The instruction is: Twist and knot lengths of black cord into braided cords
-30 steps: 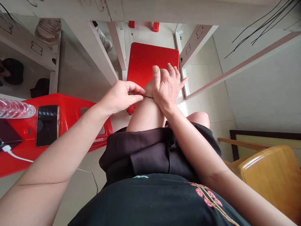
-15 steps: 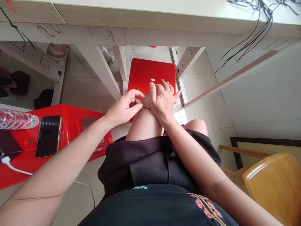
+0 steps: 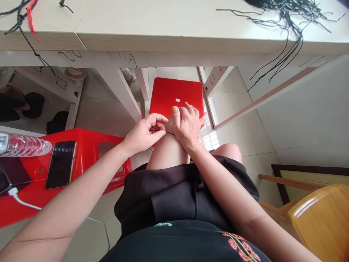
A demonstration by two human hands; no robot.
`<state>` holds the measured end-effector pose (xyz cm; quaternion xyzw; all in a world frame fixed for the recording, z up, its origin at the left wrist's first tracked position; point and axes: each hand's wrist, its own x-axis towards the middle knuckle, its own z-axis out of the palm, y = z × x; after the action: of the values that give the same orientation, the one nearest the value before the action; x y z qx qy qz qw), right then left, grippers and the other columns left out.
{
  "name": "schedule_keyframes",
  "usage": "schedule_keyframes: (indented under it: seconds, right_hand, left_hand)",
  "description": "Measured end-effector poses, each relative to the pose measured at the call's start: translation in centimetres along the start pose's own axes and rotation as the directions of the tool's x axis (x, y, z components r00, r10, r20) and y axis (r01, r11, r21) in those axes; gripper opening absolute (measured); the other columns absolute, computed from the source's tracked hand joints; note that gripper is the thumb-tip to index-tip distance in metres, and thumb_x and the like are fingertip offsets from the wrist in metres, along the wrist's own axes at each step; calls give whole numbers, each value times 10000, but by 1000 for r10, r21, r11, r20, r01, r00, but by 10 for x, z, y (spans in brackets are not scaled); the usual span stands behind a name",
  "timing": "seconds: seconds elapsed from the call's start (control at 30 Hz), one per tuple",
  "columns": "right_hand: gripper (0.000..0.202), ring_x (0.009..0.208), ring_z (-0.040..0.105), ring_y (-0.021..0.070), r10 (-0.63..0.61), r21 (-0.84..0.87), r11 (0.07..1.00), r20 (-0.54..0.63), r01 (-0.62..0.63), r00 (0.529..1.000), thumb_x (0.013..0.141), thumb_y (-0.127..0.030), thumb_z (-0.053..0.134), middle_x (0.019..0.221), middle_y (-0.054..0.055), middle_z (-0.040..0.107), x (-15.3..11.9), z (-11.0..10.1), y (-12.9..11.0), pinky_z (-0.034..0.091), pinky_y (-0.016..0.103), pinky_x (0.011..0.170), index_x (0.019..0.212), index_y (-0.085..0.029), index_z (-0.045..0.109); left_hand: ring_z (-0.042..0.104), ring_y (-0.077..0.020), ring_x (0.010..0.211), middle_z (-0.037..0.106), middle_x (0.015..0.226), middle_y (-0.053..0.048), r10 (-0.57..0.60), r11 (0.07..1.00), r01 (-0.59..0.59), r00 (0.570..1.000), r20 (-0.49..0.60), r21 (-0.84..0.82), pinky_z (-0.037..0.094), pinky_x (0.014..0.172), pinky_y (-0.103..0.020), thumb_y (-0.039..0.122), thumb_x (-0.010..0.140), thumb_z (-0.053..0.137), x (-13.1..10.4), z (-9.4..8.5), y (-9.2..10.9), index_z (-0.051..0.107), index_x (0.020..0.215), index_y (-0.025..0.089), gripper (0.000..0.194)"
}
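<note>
A thin black cord (image 3: 169,133) runs across my bare knee between my two hands. My left hand (image 3: 141,134), beside the knee, pinches it between thumb and fingers, and a short dark length shows behind the thumb. My right hand (image 3: 187,125) lies flat on top of the knee with its fingers spread. The cord passes under its edge, and what is beneath the palm is hidden. Just beyond the knee is a red stool seat (image 3: 176,89) with a small round hole.
A pale tabletop (image 3: 163,18) spans the front, holding a bundle of black cords (image 3: 289,14) at right and braided cords (image 3: 20,18) at left. A red stool (image 3: 84,145) on my left carries a bottle (image 3: 27,144), phone (image 3: 61,163) and dark box (image 3: 16,174). A wooden chair (image 3: 321,218) stands at right.
My view has tilted up, so more of the tabletop shows. Both hands keep nearly the same pose at the knee. More of the cord is visible around my left fingers.
</note>
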<state>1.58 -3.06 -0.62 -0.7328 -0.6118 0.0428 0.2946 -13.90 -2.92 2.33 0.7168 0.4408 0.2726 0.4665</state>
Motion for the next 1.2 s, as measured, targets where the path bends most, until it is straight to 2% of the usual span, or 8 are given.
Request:
schedule_keyframes:
  seconds: [0.17, 0.27, 0.33, 0.5, 0.7, 0.87, 1.0, 1.2]
  right_hand:
    - [466, 1252, 464, 297, 14, 26, 1000, -3, -14, 1000, 956, -486, 309, 1287, 97, 591, -1, -2, -2, 85, 726, 1041, 879, -199, 668]
    - [471, 1255, 459, 298, 30, 34, 999, 15, -31, 999, 956, -489, 307, 1283, 97, 590, -1, -4, -3, 78, 724, 1045, 867, -198, 666]
    - [468, 1260, 454, 292, 40, 26, 999, 24, -40, 999, 958, -484, 303, 1284, 91, 589, -1, -5, -4, 77, 714, 1056, 876, -202, 667]
    - [462, 1256, 458, 286, 39, 25, 999, 26, -40, 999, 961, -473, 299, 1286, 89, 587, -1, -4, -3, 76, 704, 1066, 886, -201, 665]
    - [484, 1221, 492, 278, 20, 4, 1000, -6, -20, 1000, 959, -480, 293, 1254, 87, 613, -2, -2, -2, 129, 670, 1076, 856, -190, 666]
    - [497, 1214, 497, 276, 10, 3, 1000, -6, -10, 1000, 957, -497, 285, 1250, 93, 614, -2, -2, -1, 145, 668, 1070, 850, -189, 660]
    - [498, 1210, 497, 277, 23, 15, 1000, -6, -23, 1000, 955, -502, 283, 1246, 86, 616, -2, -3, -1, 156, 669, 1066, 836, -192, 654]
    - [481, 1214, 491, 279, 31, 38, 999, 16, -32, 999, 961, -486, 279, 1262, 84, 606, -2, -3, -1, 144, 662, 1075, 868, -203, 657]
  left_hand:
    - [603, -121, 683, 591, 723, 24, -47, 999, 47, 998, 41, -5, 511, 636, -257, 245, 835, 525, -1, 2, -3, 509, 1069, 211, 237]
    - [615, -137, 710, 606, 724, 9, -96, 995, 98, 991, 97, -17, 521, 666, -288, 280, 858, 496, 0, 1, -4, 526, 1024, 199, 187]
    - [605, -139, 724, 614, 757, -7, -82, 997, 83, 990, 115, -6, 519, 685, -295, 289, 834, 537, 0, 0, -4, 572, 961, 186, 167]
    - [592, -136, 797, 620, 876, -23, 28, 999, -29, 999, 43, 27, 506, 737, -284, 205, 761, 608, -2, -2, -5, 638, 884, 182, 129]
    - [588, -113, 738, 602, 787, 11, 56, 998, -56, 998, -11, -3, 493, 690, -251, 189, 771, 604, -1, 2, -1, 580, 1022, 196, 252]
    - [607, -128, 699, 583, 708, 29, -19, 1000, 19, 999, 44, 3, 499, 647, -269, 228, 828, 527, -1, 2, 0, 506, 1067, 211, 241]
    - [625, -149, 740, 612, 741, 3, -100, 994, 103, 990, 104, -24, 513, 682, -297, 273, 846, 500, -2, -1, -1, 555, 979, 196, 164]
    - [602, -151, 796, 627, 893, -34, -16, 1000, 17, 999, 44, -22, 526, 714, -291, 214, 738, 611, -4, -1, -4, 611, 885, 181, 151]
